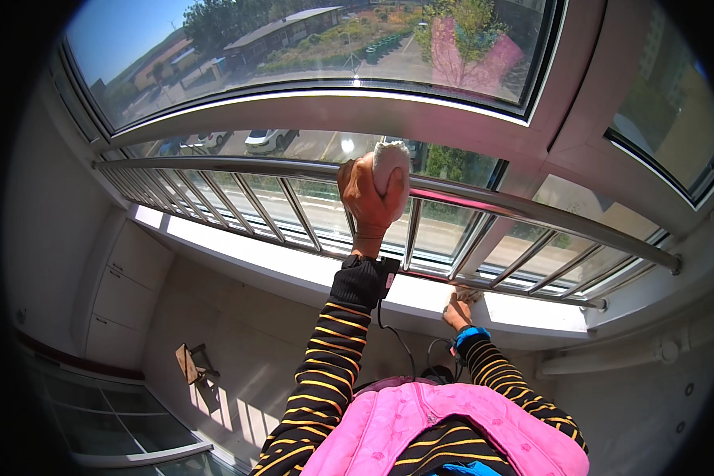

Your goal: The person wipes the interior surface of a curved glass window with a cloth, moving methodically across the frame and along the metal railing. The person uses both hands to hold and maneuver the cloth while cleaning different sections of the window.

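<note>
My left hand (pixel 363 197) is wrapped round a folded white cloth (pixel 390 178), pressing it on the shiny metal handrail (pixel 293 167) in front of the window. Lower down, my right hand (pixel 455 312) is at the white window sill (pixel 523 310), beneath the railing's lower bar. Its fingers are closed by a small pale, crumpled thing (pixel 471 295), too small to name. Upright metal bars (pixel 412 234) run down from the handrail, between it and the lower bar.
Behind the railing stands a large framed window (pixel 309 107). A small wooden stool (pixel 194 365) is on the floor at the lower left, near white cabinets (pixel 123 293). A white pipe (pixel 603 362) runs along the right wall. A dark cable (pixel 401 337) hangs between my arms.
</note>
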A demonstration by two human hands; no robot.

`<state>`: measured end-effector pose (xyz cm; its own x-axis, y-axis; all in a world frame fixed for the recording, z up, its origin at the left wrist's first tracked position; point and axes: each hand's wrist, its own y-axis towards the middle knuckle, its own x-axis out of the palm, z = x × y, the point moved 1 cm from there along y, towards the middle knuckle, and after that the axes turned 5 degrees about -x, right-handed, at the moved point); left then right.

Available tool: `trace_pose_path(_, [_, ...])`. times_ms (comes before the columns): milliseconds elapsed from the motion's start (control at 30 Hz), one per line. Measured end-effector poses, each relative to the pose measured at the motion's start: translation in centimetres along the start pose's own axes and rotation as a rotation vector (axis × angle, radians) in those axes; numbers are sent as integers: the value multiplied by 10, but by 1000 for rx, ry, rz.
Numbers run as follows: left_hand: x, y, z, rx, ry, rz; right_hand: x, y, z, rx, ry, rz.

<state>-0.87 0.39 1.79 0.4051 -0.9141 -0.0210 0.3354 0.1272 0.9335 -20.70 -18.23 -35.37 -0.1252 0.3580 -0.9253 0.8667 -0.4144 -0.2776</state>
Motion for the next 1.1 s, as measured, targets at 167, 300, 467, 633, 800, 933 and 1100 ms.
trace_pose_path(167, [0, -1, -1, 9, -8, -1, -2, 0, 4, -47, 29, 12])
trace_pose_path(300, [1, -1, -2, 4, -14, -7, -22, -12, -2, -83, 98, -37])
trace_pose_path(467, [1, -2, -3, -6, -13, -18, -38, -20, -8, -56, 89, -84])
trace_pose_path(633, [-1, -1, -1, -7, -6, -22, -29, -15, -3, -21, 130, -106])
trace_pose_path(800, [-1, 0, 1, -6, -16, -28, -17, -10, 0, -26, 105, -50])
trace_pose_path(933, [-1, 0, 0, -14, -28, -40, -12, -12, -3, -52, 68, 25])
trace_pose_path(1100, [-1, -1, 0, -9, -18, -27, -9, -13, -5, -43, 50, 42])
